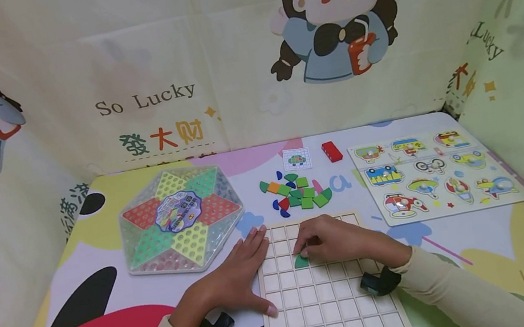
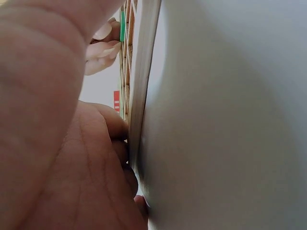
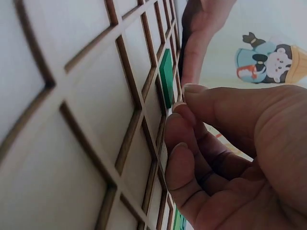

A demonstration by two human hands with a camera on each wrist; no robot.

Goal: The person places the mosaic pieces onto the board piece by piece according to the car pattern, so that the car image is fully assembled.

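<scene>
Green pc (image 1: 301, 262) at grid board (image 1: 334, 313), by R hand (image 1: 329, 238).
I see R fingers curled, tips at pc's edge, can't tell if pinching; L hand (image 1: 232, 281), thumb spread wide, on board's L edge.

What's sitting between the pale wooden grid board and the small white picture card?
In the head view, a scatter of small flat pieces, mostly green, some blue, red and orange, lies between the wooden grid board and the picture card.
</scene>
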